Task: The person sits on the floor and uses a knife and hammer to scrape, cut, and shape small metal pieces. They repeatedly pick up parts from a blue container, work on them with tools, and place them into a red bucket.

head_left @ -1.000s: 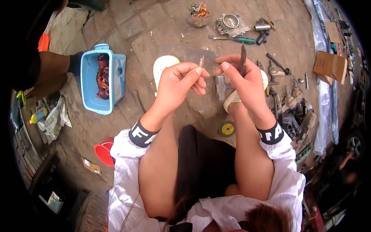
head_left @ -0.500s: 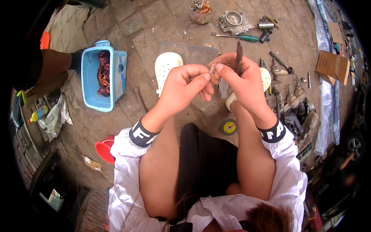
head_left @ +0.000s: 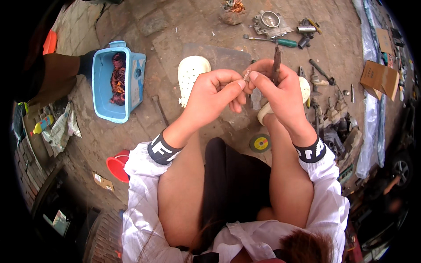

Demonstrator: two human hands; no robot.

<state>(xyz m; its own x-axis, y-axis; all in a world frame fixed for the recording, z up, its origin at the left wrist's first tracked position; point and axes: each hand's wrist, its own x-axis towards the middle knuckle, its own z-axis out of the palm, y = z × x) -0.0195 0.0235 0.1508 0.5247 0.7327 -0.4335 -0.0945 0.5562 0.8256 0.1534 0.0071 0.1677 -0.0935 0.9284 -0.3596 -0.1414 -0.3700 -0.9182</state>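
My left hand point(head_left: 219, 90) is closed in a pinch, thumb against forefinger, at the lower end of a small pale, rough piece point(head_left: 247, 76). My right hand point(head_left: 280, 87) pinches the same piece from the other side with its thumb and forefinger. Its curled fingers also keep hold of a dark, narrow, blade-like metal tool point(head_left: 276, 61) that points up and away from me. The tool's lower part is hidden in the palm. Both hands are in front of my body, above the floor between two cream clogs point(head_left: 193, 72). What the small piece is, I cannot make out.
A blue tub point(head_left: 97, 87) with copper-coloured wire coils stands left. Far ahead are a bowl of wire scraps point(head_left: 233, 15), a metal casting point(head_left: 268, 22) and a green-handled screwdriver point(head_left: 287, 42). Metal parts point(head_left: 331, 131) crowd the right, near a cardboard box point(head_left: 379, 79). A yellow disc point(head_left: 260, 143) lies near my leg.
Both hands have shifted slightly to the right in the picture, still pinching the small piece together. The dark tool stays in my right hand. The view has moved a little.
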